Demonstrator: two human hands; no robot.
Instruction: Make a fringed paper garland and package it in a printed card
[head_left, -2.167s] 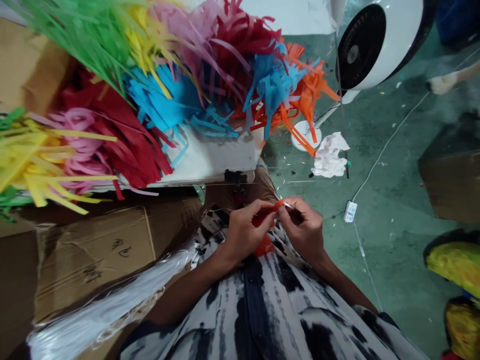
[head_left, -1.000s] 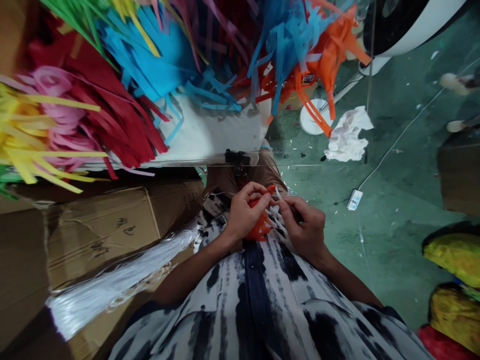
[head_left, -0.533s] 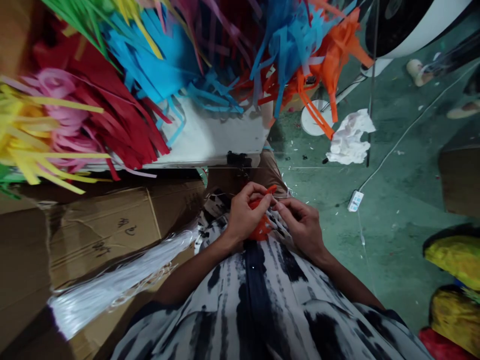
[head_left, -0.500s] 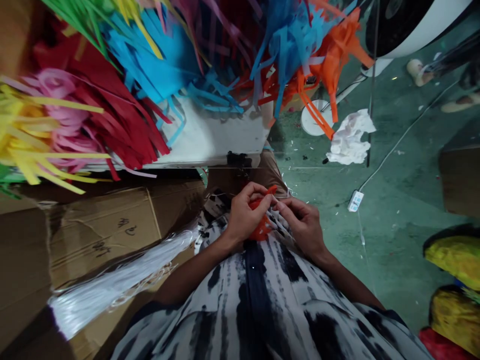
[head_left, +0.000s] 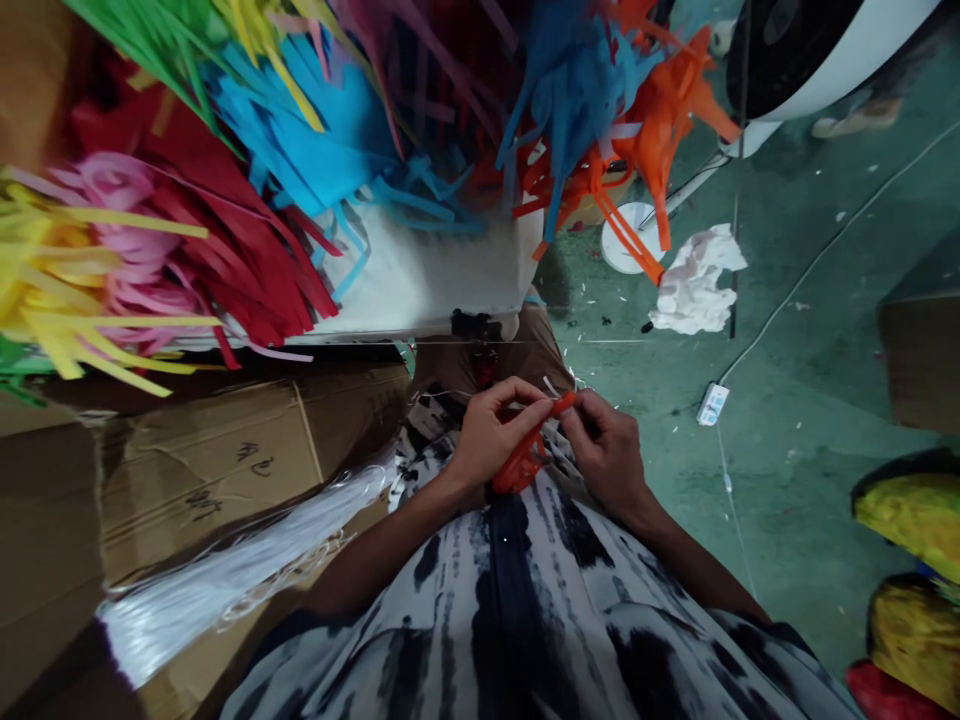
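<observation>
In front of my lap, my left hand is closed, pinching an orange fringed tassel between thumb and bent index finger. Its loose strips hang below that hand, over my patterned shirt. My right hand is also closed, with thumb and fingertips on the narrow end of the same tassel, so the orange end bridges the gap between both hands. A short white string end sticks up just above it. The curled fingers of my right hand are partly hidden.
A white table ahead carries heaps of coloured fringe, including red tassels and blue ones. At left are a cardboard box and a bundle of white strings. A power strip and crumpled white paper lie on the right.
The orange end has shifted right and slightly down and is now held by my right fingertips too. The white string end now points upward. My hands are slightly lower.
</observation>
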